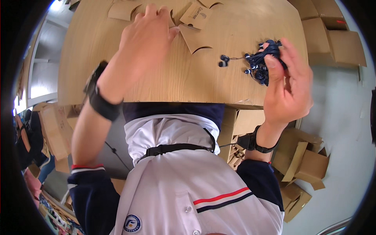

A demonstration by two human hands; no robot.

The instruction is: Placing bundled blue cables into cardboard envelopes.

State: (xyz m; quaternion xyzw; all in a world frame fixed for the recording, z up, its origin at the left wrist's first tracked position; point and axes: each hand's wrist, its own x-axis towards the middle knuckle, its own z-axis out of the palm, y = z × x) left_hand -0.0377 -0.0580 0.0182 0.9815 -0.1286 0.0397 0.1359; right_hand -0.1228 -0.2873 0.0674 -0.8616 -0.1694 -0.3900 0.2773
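My right hand (289, 84) is closed around a tangled bundle of dark blue earphones (261, 58) at the right side of the table. Thumb and fingers press it from both sides. One pair of earbuds (223, 61) dangles out to the left on its thin cord. At the far left-middle of the table, my left hand (145, 35) reaches over small flat brown cardboard sleeves, its back up. Its thumb stands apart from the fingers, next to a cardboard sleeve (192, 39) with a curved notch. The fingertips are partly hidden and slightly blurred.
Another small printed cardboard sleeve (196, 15) lies at the far edge of view, and one more (121, 10) left of my left hand. The wooden table (184, 78) ends at my waist. Open cardboard boxes (303, 160) stand on the floor at right, more (329, 39) beside the table.
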